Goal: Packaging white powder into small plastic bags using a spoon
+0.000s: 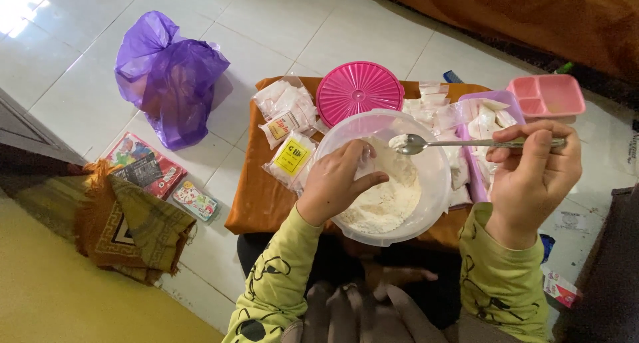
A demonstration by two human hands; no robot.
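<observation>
**A:** So, starting at the bowl (436,183): clear plastic, sitting at the near edge of a low counter (256,196) draped in orange cloth, with a heap of white flour (386,206) in the bottom. My guess is it's pulled to the near edge so both arms reach it without stretching.

**B:** And the hands?

**A:** Left hand (336,183) is over the bowl's near-left side, fingers curled loosely inward and thumb sticking out toward the flour. Half-closed, I'd say. There may be something small and pale pinched in the fingertips, but I can't tell. Right hand (532,173) is closed around the handle of a metal spoon (459,143), held level above the bowl with a bit of white powder in its scoop. Keeping it flat looks like the way to not spill it.

**B:** What's around the bowl?

**A:** A round pink lid (358,92) lies just behind it, flat on the cloth. To the left are small clear packets (287,106) of white stuff, one with a yellow label (291,158). More sachets (436,113) sit behind and right, some in a lilac tray (509,100). A pink divided box (547,94) sits on the floor past the right corner.

**B:** Off the counter?

**A:** White tiled floor, with a purple plastic bag (170,76) well to the left, a colourful box (143,164) and a small carton (195,200) nearer, and a patterned brown cloth (130,233) beside those. The person wears yellow-green sleeves (279,283).
</observation>
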